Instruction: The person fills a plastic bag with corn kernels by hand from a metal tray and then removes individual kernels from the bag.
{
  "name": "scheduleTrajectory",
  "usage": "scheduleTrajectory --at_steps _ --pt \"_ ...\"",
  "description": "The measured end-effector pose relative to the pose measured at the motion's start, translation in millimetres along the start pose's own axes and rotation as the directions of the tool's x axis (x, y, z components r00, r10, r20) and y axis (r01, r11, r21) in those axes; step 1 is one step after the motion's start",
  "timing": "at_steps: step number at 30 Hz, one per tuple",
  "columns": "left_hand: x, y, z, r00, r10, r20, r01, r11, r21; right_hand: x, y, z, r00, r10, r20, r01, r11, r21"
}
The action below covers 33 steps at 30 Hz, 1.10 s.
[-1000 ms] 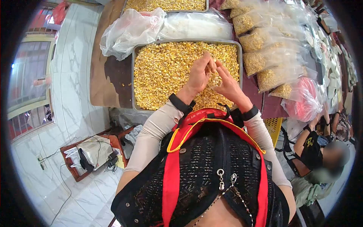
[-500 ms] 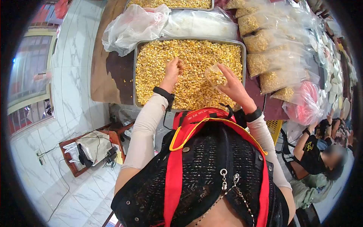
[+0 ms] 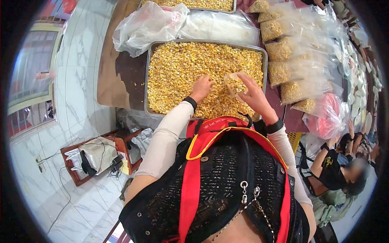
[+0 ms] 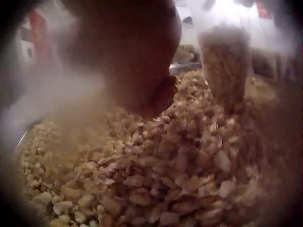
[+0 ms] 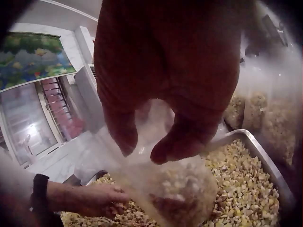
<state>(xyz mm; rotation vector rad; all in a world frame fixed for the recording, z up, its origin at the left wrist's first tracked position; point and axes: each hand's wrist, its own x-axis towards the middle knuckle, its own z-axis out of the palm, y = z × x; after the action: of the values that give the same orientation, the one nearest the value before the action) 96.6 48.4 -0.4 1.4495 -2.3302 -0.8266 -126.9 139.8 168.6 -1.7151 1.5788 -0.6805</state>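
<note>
My right hand (image 3: 254, 94) pinches the top of a small clear plastic bag (image 5: 184, 191) between thumb and fingers. Yellow corn kernels fill its lower part, and it stands over the right side of a metal tray (image 3: 148, 81). Loose corn kernels (image 3: 174, 69) cover that tray. To the left of the bag, my left hand (image 3: 201, 88) is low on the kernels, its fingers curled in among them. In the left wrist view that hand looks dark and blurred, with fingertips down at the kernels; its palm is hidden.
Filled corn bags (image 3: 279, 73) stand in a row right of the tray. Beyond it lie a crumpled plastic bag (image 3: 150, 26), flat clear plastic (image 3: 219, 27) and a second corn tray (image 3: 194, 8). A pink-filled bag (image 3: 326, 113) and another person (image 3: 330, 162) are at the right.
My left hand moved from the bag held by my right hand leftward over the kernels, then back right and lower toward the bag. My right hand keeps its pinch on the bag.
</note>
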Motion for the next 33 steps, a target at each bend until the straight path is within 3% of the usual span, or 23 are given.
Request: scheduleTrajectory --at_steps 1,2,3,4,5,6,7,8,9,12,14,16,18,20,22,24,28,31,33 --pt "1.6 0.9 -0.6 0.999 -0.01 0.053 0.016 0.993 -0.117 -1.1 0.3 -0.2 1.0 -0.002 0.004 0.002 1.0 0.006" --pt "2.0 1.8 -1.4 0.999 -0.01 0.053 0.016 0.993 -0.117 -2.0 -0.3 -0.8 1.0 -0.002 0.004 0.002 1.0 0.006" --pt "3.1 12.5 -13.6 0.958 -0.25 0.143 0.288 0.83 -0.477 -2.8 -1.5 -1.4 1.0 0.015 -0.005 -0.015 0.999 0.033" --pt "3.9 22.0 -25.6 0.853 -0.418 0.312 0.499 0.478 -0.723 -3.4 -2.4 -1.3 0.999 0.034 -0.013 -0.033 0.998 0.062" --pt "3.2 25.3 -41.1 0.787 -0.361 0.501 0.552 0.048 -0.832 -3.5 -2.0 -0.2 0.999 0.034 -0.015 -0.032 0.997 0.065" --pt "2.5 18.2 -45.4 0.787 -0.361 0.501 0.553 0.052 -0.832 -2.9 -1.0 1.0 0.999 0.007 -0.033 -0.006 0.999 0.032" --pt "2.7 11.6 -49.0 0.807 -0.159 0.569 0.517 -0.276 -0.81 -2.3 -1.0 1.9 0.999 -0.019 -0.051 0.019 1.0 -0.002" --pt "2.8 7.6 -49.6 0.829 0.054 0.557 0.483 -0.57 -0.664 -1.9 -2.3 2.1 0.998 -0.018 -0.054 0.018 1.0 0.001" --pt "2.7 21.6 -63.1 0.79 -0.081 0.607 0.462 -0.572 -0.678 -1.1 -5.6 1.5 0.999 -0.005 -0.046 0.006 1.0 0.02" --pt "1.5 62.5 -89.0 0.842 -0.143 0.521 0.381 -0.526 -0.76 -0.7 -8.7 0.7 0.999 0.03 -0.025 -0.028 0.996 0.084" --pt "2.1 96.1 -107.9 0.876 -0.093 0.473 0.372 -0.494 -0.786 -1.8 -6.4 1.0 0.998 0.054 -0.014 -0.052 0.991 0.123" --pt "4.8 123.9 -117.0 0.894 -0.015 0.448 0.379 -0.509 -0.773 -3.2 -0.8 4.4 0.999 -0.004 -0.047 0.004 1.0 0.0" --pt "8.4 135.0 -109.1 0.909 0.046 0.413 0.385 -0.47 -0.795 -4.2 -2.1 3.3 0.998 -0.02 -0.064 0.021 1.0 0.012" --pt "11.6 158.9 -109.5 0.958 0.064 0.28 0.287 -0.258 -0.922 -4.5 -5.4 0.9 0.997 -0.041 -0.065 0.046 0.997 0.065" --pt "12.9 171.2 -105.2 0.965 0.082 0.249 0.261 -0.217 -0.941 -7.0 1.4 6.1 0.996 -0.008 -0.09 0.01 1.0 0.028" --pt "14.5 172.5 -95.6 0.985 0.119 0.128 0.138 -0.075 -0.988 -6.9 6.0 7.2 0.998 -0.001 -0.067 0.009 0.992 0.127" --pt "14.3 173.1 -90.0 0.985 0.113 0.129 0.138 -0.08 -0.987 -6.8 6.8 6.9 0.997 -0.004 -0.074 0.011 0.996 0.089" --pt "14.5 171.0 -97.4 0.992 0.088 0.09 0.103 -0.164 -0.981 -5.6 2.7 5.6 0.998 0.032 -0.049 -0.027 0.995 0.093" --pt "17.3 164.3 -105.2 0.999 0.034 0.018 0.023 -0.18 -0.983 -4.5 5.4 7.3 0.998 0.0 -0.069 -0.002 1.0 -0.031"
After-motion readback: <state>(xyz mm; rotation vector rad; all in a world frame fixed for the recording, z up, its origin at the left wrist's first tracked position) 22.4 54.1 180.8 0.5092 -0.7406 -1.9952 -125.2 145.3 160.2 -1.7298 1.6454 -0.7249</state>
